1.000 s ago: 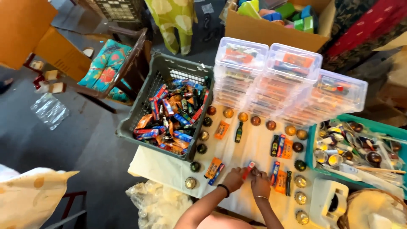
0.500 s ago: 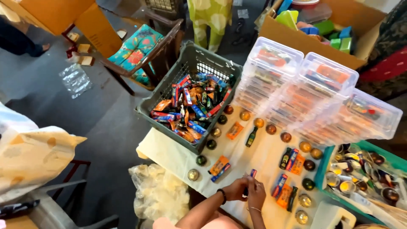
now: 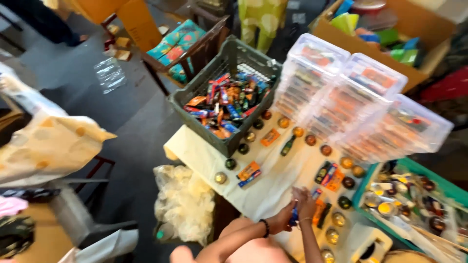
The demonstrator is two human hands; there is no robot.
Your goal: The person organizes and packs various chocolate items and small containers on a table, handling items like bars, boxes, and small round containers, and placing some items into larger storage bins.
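We have both hands together at the near edge of the bench (image 3: 204,151) — left hand (image 3: 282,221) and right hand (image 3: 306,204) pinched on a small blue packet (image 3: 294,214), its long axis near-to-far, colourful packets (image 3: 325,187) just right.

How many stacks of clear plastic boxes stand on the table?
3, side by side along the table's far edge: the left stack beside the grey crate, the middle stack, and the right stack by the green tray. Others may be hidden behind.
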